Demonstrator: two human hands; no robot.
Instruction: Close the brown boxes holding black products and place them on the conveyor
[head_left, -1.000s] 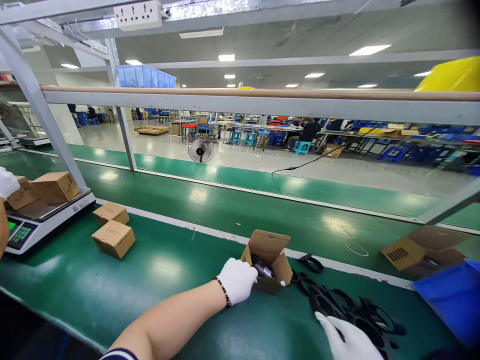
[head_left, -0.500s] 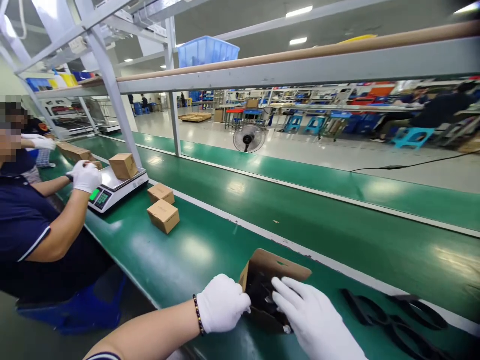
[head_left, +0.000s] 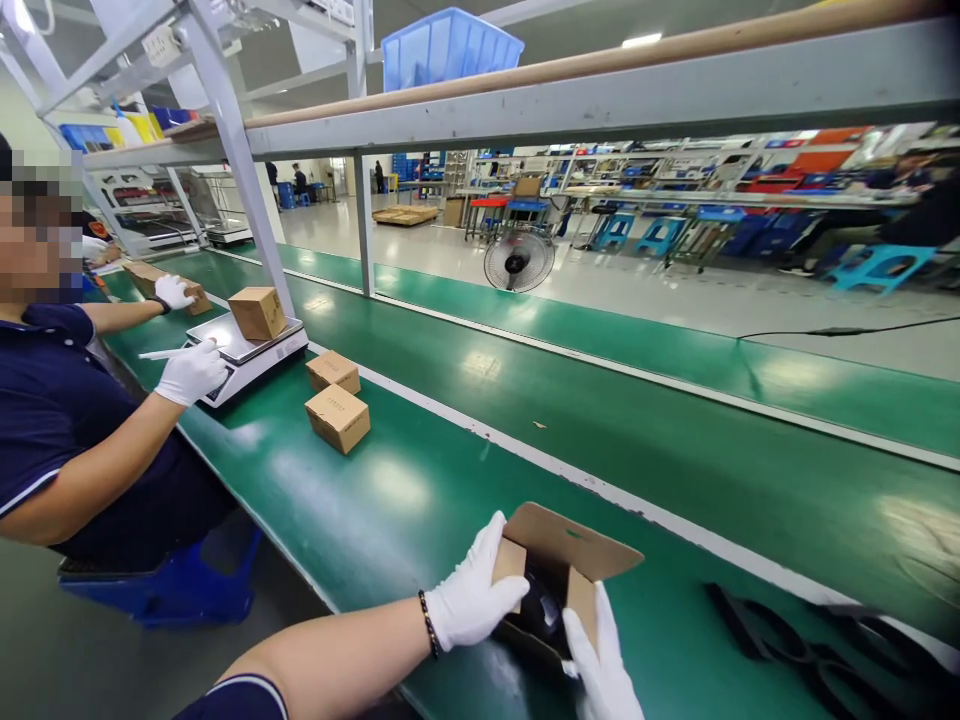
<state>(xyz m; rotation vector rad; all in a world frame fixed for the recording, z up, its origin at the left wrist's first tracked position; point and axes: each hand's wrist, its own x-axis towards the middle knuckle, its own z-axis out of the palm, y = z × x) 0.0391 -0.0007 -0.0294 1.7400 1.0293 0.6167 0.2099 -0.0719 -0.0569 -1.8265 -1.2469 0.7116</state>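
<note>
A small brown cardboard box stands in front of me on the green work surface, its lid raised and tilted back. My left hand, in a white glove, grips the left wall, thumb over the side flap. My right hand, also gloved, holds the right side flap between thumb and fingers. Inside lies a shiny black object, partly hidden by the flaps; its kind I cannot make out. Several black looped pieces lie to the right of my right hand.
Two closed cardboard boxes stand ahead to the left. Beyond them a weighing scale carries another box. A co-worker's gloved hand with a white pen-like object is beside it. A shelf beam crosses above.
My right hand has moved from over the black contents to the box's right flap. My left hand has opened its grip along the left wall. Both side flaps now show upright.
</note>
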